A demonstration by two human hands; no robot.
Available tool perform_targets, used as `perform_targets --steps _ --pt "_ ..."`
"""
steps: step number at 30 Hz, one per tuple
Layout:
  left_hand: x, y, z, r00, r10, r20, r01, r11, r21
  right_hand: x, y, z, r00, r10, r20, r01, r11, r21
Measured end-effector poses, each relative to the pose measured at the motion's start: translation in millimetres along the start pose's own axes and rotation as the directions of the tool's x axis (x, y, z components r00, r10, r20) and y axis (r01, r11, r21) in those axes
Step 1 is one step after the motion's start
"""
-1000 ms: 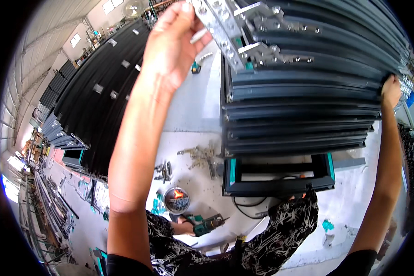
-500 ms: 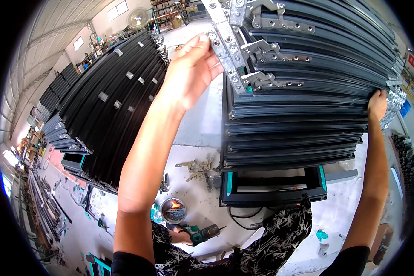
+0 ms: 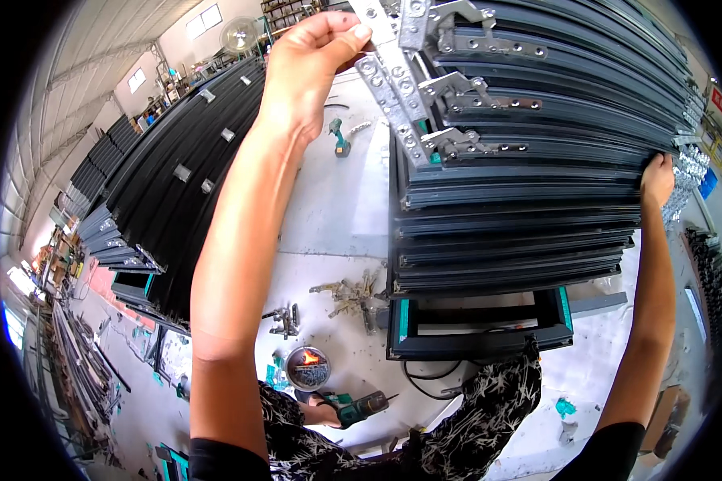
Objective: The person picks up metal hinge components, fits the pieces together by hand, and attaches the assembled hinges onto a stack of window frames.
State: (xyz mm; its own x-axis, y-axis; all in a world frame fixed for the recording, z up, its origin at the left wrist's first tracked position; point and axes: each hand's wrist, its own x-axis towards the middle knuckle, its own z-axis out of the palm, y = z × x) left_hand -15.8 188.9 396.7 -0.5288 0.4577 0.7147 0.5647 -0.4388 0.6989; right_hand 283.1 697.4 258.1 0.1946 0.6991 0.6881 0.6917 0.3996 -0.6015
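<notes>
My left hand [image 3: 306, 68] is raised at the near left corner of a tall stack of dark window frames [image 3: 529, 188]. Its thumb and forefinger pinch the edge of a silver window hinge [image 3: 379, 22] whose top runs out of view. Below the fingertips, another slanting hinge arm [image 3: 393, 104] hangs off the stack's left side. Several more hinges jut from the frames, one of them a folded hinge [image 3: 473, 144]. At the stack's right end, my right hand [image 3: 658, 180] is curled round the edge of a frame, its fingertips partly hidden.
Another dark frame stack [image 3: 160, 176] stands at left. On the floor lie loose hinges [image 3: 353, 297], a green drill [image 3: 361, 407] by my foot, and a second drill [image 3: 338, 138] farther off. A round metal bowl [image 3: 307, 369] holds small screws. A black cable [image 3: 429, 377] loops under the lowest frame.
My left hand has moved up and slightly left along the hinges, from a lower arm to a higher one. The right hand stays at the stack's right end.
</notes>
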Motion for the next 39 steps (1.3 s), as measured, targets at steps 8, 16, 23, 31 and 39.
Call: perform_targets --steps 8,16,23,31,39 --pt "-15.8 -11.6 10.5 0.998 -0.064 0.028 0.064 0.998 -0.025 -2.7 0.6 -4.6 1.000 0.026 0.009 -0.026 0.999 -0.035" --pt "-28.2 -22.7 -3.5 0.997 -0.033 0.072 0.040 0.995 -0.093 9.1 12.8 2.8 0.998 -0.063 0.005 0.063 0.998 -0.027" --pt "-26.6 -26.0 7.9 0.998 -0.030 -0.054 0.020 0.987 -0.160 11.6 16.8 4.8 0.997 -0.074 0.005 0.074 0.996 -0.043" --pt "-30.9 -19.0 1.3 0.993 -0.063 -0.099 0.050 0.991 -0.125 44.5 47.4 10.8 0.986 -0.166 0.031 0.167 0.984 -0.056" --pt "-220.6 66.5 -64.2 0.942 0.109 0.316 0.158 0.688 -0.708 -75.5 17.7 -47.9 0.980 -0.170 -0.106 0.178 0.981 0.079"
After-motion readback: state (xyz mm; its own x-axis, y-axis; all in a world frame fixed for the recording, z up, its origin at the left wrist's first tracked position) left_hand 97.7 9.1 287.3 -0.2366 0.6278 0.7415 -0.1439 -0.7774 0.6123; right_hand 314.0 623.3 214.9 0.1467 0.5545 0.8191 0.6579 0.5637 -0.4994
